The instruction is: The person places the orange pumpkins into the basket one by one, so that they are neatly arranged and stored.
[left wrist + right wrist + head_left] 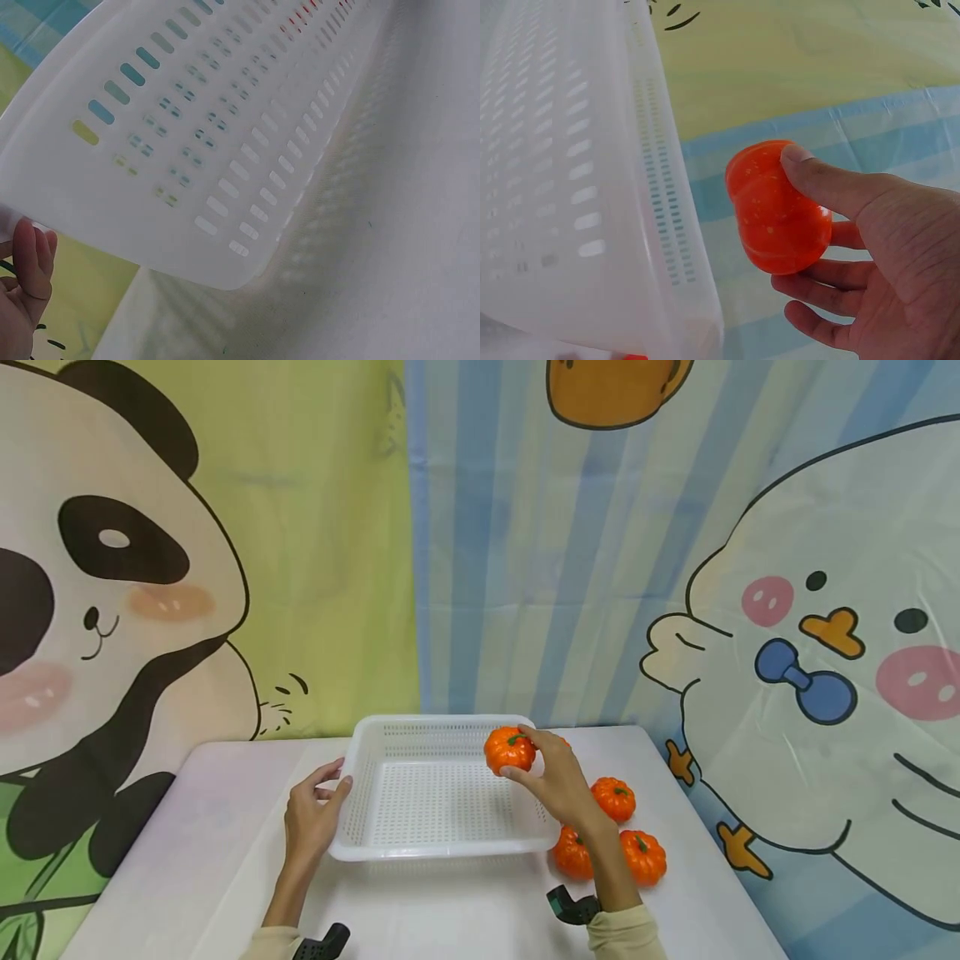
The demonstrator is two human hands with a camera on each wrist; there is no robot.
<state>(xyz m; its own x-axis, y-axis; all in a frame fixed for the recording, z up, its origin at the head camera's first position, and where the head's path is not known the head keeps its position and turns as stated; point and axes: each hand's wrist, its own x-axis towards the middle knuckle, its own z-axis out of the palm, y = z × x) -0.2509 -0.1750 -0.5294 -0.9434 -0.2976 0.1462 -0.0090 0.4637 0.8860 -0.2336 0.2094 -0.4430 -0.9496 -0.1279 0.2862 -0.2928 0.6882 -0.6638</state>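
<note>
A white perforated plastic basket (pixel 442 849) is on the table, with its bare slotted floor showing in the head view. At its left end my left hand (pixel 315 810) holds the rim between thumb and fingers; those fingertips meet the basket's edge (pixel 97 240) in the left wrist view. My right hand (pixel 558 781) pinches a small orange toy pumpkin (pixel 504 752) with a green stem, raised over the basket's right end. From the right wrist view, the thumb lies on top of this pumpkin (pixel 772 217) and the other fingers support it below.
To the right of the basket, more orange pumpkins stand on the white table (pixel 420 910): one farther back (pixel 613 799), one nearer pumpkin (pixel 642 858), and another pumpkin (pixel 570 856) partly behind my right forearm. A printed curtain (pixel 495 568) hangs behind the table.
</note>
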